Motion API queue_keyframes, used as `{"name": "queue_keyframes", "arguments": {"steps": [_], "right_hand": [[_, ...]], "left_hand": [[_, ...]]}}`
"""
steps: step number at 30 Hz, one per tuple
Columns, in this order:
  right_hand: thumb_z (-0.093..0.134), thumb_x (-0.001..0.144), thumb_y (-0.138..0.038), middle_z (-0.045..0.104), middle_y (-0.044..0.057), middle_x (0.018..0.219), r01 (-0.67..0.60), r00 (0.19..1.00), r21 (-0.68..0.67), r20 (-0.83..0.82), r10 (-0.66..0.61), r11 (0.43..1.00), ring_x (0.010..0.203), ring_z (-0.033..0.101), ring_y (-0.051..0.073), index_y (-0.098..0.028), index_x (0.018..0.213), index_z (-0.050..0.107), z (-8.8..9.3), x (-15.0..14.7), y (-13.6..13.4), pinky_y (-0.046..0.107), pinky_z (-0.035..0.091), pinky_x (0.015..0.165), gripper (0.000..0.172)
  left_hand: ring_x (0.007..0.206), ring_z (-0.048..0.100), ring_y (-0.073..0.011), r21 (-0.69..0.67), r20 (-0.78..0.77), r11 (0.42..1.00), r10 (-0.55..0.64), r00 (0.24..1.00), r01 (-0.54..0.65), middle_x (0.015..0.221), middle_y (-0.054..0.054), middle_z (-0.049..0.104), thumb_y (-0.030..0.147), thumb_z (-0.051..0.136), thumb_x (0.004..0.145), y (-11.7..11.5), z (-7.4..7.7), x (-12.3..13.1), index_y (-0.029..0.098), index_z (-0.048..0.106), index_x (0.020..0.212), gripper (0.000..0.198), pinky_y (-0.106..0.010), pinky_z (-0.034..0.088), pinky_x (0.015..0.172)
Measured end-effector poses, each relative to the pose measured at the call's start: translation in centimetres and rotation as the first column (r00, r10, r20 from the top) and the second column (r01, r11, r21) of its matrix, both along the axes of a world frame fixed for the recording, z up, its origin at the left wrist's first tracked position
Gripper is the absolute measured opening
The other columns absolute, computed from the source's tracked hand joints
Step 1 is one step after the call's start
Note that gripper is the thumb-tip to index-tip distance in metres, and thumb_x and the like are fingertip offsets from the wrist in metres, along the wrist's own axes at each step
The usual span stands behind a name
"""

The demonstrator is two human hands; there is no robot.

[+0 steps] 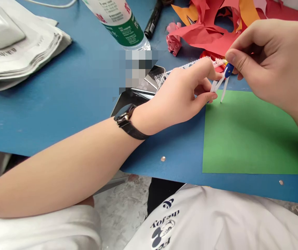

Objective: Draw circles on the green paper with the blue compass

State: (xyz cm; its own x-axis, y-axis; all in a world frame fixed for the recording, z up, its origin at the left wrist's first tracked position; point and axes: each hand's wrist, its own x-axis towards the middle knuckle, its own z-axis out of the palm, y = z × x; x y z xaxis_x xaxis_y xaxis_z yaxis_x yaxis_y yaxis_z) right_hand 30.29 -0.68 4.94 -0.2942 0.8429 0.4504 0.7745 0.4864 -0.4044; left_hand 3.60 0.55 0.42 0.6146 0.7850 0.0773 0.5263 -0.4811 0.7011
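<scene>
A drawing compass (228, 70) with a blue hinge and white legs stands tilted over the upper left corner of a green sheet of paper (253, 142). The thumb and fingers of my right hand (274, 62) pinch its top. My left hand (185, 88), with a dark watch (128, 119) at the wrist, has thumb and forefinger closed on one white leg. The other leg points down at the paper, its tip touching or just above the surface. The tip of the leg in my left hand is partly hidden by the fingers.
Behind my hands lie red and orange paper scraps (206, 33) and a pink paper rose (174, 39). A bottle with a green label (123, 29) and a black marker (153, 21) stand or lie nearby. Newspapers (29, 62) rest at left on the blue table (60, 107).
</scene>
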Motion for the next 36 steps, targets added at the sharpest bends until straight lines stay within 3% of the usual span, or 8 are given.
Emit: {"name": "queue_keyframes", "arguments": {"steps": [3, 6, 12, 17, 20, 23, 30, 36], "right_hand": [[0.071, 0.124, -0.041, 0.085, 0.000, 0.108, -0.018, 1.000, 0.005, 0.024, 0.018, 1.000, 0.096, 0.069, 0.014, -0.020, 0.118, 0.092, 0.2, -0.1, -0.1, 0.036, 0.054, 0.092, 0.030], [0.071, 0.125, -0.042, 0.084, -0.001, 0.111, -0.019, 0.998, -0.014, 0.054, 0.020, 1.000, 0.097, 0.068, 0.014, -0.020, 0.122, 0.093, 0.5, -0.2, -0.3, 0.037, 0.052, 0.093, 0.031], [0.066, 0.125, -0.040, 0.082, 0.000, 0.114, -0.081, 0.993, -0.094, 0.079, 0.089, 0.992, 0.102, 0.075, 0.016, -0.020, 0.127, 0.093, 1.5, 0.0, -0.6, 0.038, 0.055, 0.096, 0.034], [0.066, 0.127, -0.037, 0.086, 0.000, 0.118, -0.129, 0.985, -0.129, 0.097, 0.142, 0.983, 0.107, 0.078, 0.014, -0.018, 0.132, 0.094, 2.6, 0.0, -1.2, 0.035, 0.057, 0.098, 0.035], [0.067, 0.130, -0.039, 0.089, -0.002, 0.120, -0.128, 0.982, -0.117, 0.127, 0.143, 0.985, 0.109, 0.078, 0.012, -0.020, 0.135, 0.095, 2.7, -0.3, -1.8, 0.032, 0.056, 0.100, 0.034], [0.068, 0.131, -0.041, 0.089, -0.002, 0.122, -0.140, 0.981, -0.116, 0.115, 0.154, 0.983, 0.109, 0.078, 0.012, -0.019, 0.137, 0.095, 2.0, -0.5, -1.9, 0.031, 0.056, 0.099, 0.035], [0.069, 0.129, -0.044, 0.085, -0.003, 0.122, -0.171, 0.974, -0.111, 0.133, 0.185, 0.979, 0.107, 0.073, 0.014, -0.025, 0.139, 0.095, 0.9, -0.1, -0.3, 0.035, 0.053, 0.096, 0.034], [0.065, 0.129, -0.050, 0.084, 0.000, 0.124, -0.126, 0.981, -0.128, 0.129, 0.143, 0.984, 0.108, 0.073, 0.015, -0.023, 0.139, 0.095, 1.3, -0.2, -0.2, 0.037, 0.051, 0.092, 0.042]], "left_hand": [[0.131, 0.090, -0.0255, -0.012, -0.031, 1.000, -0.026, 0.999, 0.026, 0.184, -0.016, 0.075, 0.042, 0.061, 0.127, -0.4, 0.7, -0.2, 0.025, 0.062, 0.171, 0.048, -0.049, 0.073, 0.115], [0.134, 0.090, -0.0291, -0.003, -0.059, 1.000, -0.024, 0.998, 0.024, 0.181, -0.018, 0.077, 0.043, 0.062, 0.127, -0.4, 0.8, -0.3, 0.023, 0.063, 0.173, 0.050, -0.054, 0.072, 0.117], [0.130, 0.091, -0.0255, 0.010, -0.012, 0.999, -0.045, 0.999, 0.045, 0.174, -0.017, 0.081, 0.046, 0.066, 0.125, -0.3, 0.5, -0.5, 0.022, 0.065, 0.167, 0.048, -0.047, 0.073, 0.112], [0.121, 0.094, -0.0249, 0.025, -0.028, 0.991, -0.134, 0.991, 0.135, 0.140, -0.008, 0.092, 0.040, 0.075, 0.120, 0.3, 1.5, -1.1, 0.026, 0.058, 0.174, 0.058, -0.044, 0.074, 0.111], [0.109, 0.093, -0.0250, 0.162, -0.108, 0.972, -0.156, 0.982, 0.173, 0.123, -0.001, 0.091, 0.033, 0.093, 0.110, 1.0, 2.1, -1.4, 0.025, 0.063, 0.173, 0.071, -0.043, 0.073, 0.104], [0.116, 0.091, -0.0281, 0.254, -0.249, 0.941, -0.162, 0.955, 0.226, 0.131, -0.005, 0.092, 0.020, 0.099, 0.105, 1.6, 2.7, -1.4, 0.019, 0.077, 0.161, 0.060, -0.044, 0.071, 0.109], [0.127, 0.090, -0.0360, 0.234, -0.430, 0.955, -0.064, 0.901, 0.180, 0.137, -0.010, 0.089, 0.016, 0.097, 0.110, 1.2, 3.6, -0.5, 0.018, 0.086, 0.160, 0.052, -0.053, 0.071, 0.118], [0.127, 0.089, -0.0383, 0.195, -0.506, 0.970, -0.028, 0.862, 0.146, 0.135, -0.009, 0.089, 0.016, 0.103, 0.106, 0.9, 4.0, 0.7, 0.020, 0.085, 0.164, 0.061, -0.055, 0.071, 0.121]]}}
